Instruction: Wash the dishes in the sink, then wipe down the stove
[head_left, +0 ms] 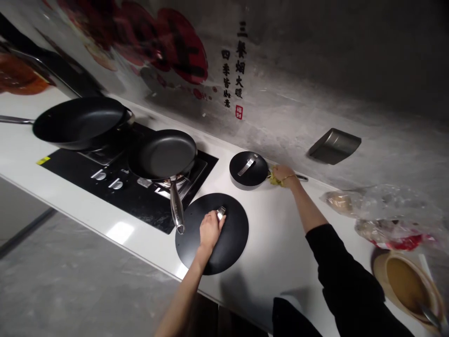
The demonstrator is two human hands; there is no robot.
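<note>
A large round black lid (231,243) is at the front of the white counter, right beside the hob; I cannot tell whether it lies flat or is slightly raised. My left hand (210,228) is closed around its metal handle (220,213). Farther back, a small black lidded pan (241,172) stands near the wall, its handle (301,178) pointing right. My right hand (283,176) is over that handle, fingers closed on a crumpled yellow-green cloth (276,181). Whether it also grips the handle is hidden.
A frying pan (163,154) sits on the black hob (147,203), its handle jutting frontward. Left of it stands a large wok (80,121). Plastic bags (389,206) and a bowl of brown liquid (409,281) are at right. A grey box (335,146) is on the wall.
</note>
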